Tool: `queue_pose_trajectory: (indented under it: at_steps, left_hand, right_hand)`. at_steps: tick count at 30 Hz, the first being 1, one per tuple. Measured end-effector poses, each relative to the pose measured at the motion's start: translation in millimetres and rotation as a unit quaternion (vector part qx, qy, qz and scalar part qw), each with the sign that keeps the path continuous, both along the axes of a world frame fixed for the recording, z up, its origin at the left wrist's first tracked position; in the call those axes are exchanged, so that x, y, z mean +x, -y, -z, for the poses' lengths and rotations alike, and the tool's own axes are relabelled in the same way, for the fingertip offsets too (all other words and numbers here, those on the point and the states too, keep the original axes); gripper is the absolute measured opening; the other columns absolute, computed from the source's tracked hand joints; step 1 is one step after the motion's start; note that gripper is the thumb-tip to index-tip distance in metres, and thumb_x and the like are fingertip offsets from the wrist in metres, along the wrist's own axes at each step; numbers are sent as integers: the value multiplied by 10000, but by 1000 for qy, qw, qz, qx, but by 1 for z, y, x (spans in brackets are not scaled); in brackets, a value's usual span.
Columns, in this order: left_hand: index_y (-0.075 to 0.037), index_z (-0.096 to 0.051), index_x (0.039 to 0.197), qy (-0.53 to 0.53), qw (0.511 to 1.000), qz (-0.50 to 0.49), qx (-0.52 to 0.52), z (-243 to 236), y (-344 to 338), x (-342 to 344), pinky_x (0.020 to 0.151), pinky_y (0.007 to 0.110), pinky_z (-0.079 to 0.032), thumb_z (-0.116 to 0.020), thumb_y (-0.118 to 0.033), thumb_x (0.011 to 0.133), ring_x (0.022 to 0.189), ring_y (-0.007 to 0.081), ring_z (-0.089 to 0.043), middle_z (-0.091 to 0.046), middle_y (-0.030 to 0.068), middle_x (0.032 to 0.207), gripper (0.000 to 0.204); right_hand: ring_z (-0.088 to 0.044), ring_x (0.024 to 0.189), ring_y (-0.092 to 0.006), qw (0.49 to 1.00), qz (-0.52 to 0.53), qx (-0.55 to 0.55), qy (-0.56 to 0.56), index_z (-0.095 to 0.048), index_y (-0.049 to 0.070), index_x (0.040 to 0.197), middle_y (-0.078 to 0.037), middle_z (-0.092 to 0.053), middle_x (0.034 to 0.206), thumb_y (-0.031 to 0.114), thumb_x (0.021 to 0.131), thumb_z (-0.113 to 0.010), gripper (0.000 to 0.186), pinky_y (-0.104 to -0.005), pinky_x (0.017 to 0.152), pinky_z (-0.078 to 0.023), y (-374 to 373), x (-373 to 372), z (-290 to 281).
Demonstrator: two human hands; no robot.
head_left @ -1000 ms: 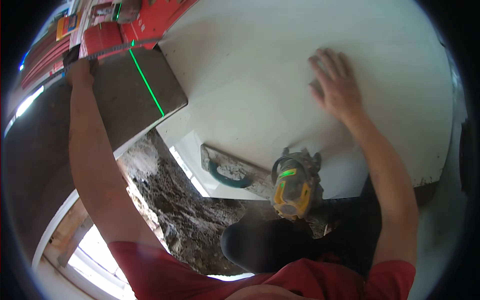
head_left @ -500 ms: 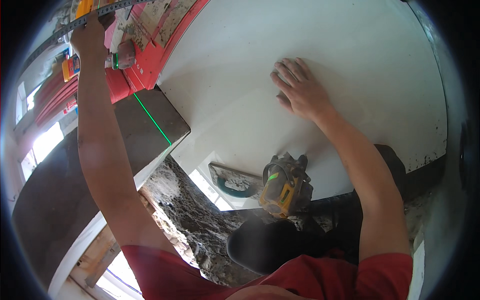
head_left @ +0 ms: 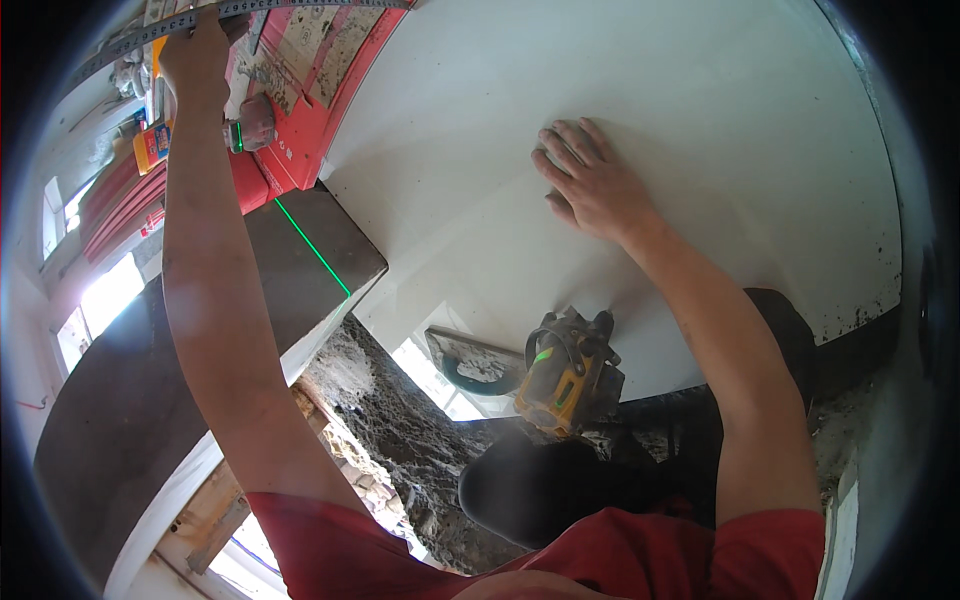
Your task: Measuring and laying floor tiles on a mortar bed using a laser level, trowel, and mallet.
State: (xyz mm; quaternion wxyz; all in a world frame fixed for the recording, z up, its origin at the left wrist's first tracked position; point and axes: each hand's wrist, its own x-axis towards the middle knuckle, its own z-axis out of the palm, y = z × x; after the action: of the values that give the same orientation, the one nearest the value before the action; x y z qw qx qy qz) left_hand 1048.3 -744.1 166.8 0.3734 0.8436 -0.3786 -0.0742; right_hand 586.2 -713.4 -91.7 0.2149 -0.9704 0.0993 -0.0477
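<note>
At the upper left, my left hand (head_left: 200,55) is closed around a grey measuring tape (head_left: 130,42) that runs across the top of the view. My fingers are partly hidden behind the wrist and at the picture's edge. My right hand (head_left: 590,185) lies flat with its fingers spread on a large white tile (head_left: 720,150). Nearer to me on the tile stand a dusty yellow-and-black power tool (head_left: 568,375) and, left of it, a trowel (head_left: 475,360) with a dark green handle.
Red cardboard boxes (head_left: 305,140) lie beyond my left arm, with a small dusty device (head_left: 255,122) by them. A green light line crosses a dark slab (head_left: 310,230). Rough mortar (head_left: 400,430) shows below the tile's left edge. A yellow-and-blue package (head_left: 152,147) stands further left.
My left hand and the measuring tape have shifted a little to the right and upward. My right hand stays flat on the tile, appearing slightly further left. The view has shifted slightly.
</note>
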Motion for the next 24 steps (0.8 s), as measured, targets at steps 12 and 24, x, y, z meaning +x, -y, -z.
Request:
queue_pose_trajectory:
  at_steps: [12,24]
  left_hand:
    - [211,-575,1176,-38,996,-73,-41,0,2,-14,867,398,-687,-584,-72,1007,939,375,-781,-737,309,1074,329]
    - [164,-524,1305,-86,992,-81,-34,-2,5,7,794,394,-707,-572,-35,1002,885,359,-786,-725,276,1109,365]
  right_hand:
    - [-312,1550,-289,1000,-8,-2,-20,-526,116,1480,-98,-437,1617,440,1024,-565,560,-514,1317,-171,2,0,-4]
    - [-322,1543,-287,1000,-10,-5,-25,-520,120,1485,-95,-433,1616,436,1025,-570,560,-510,1318,-178,1,2,-5]
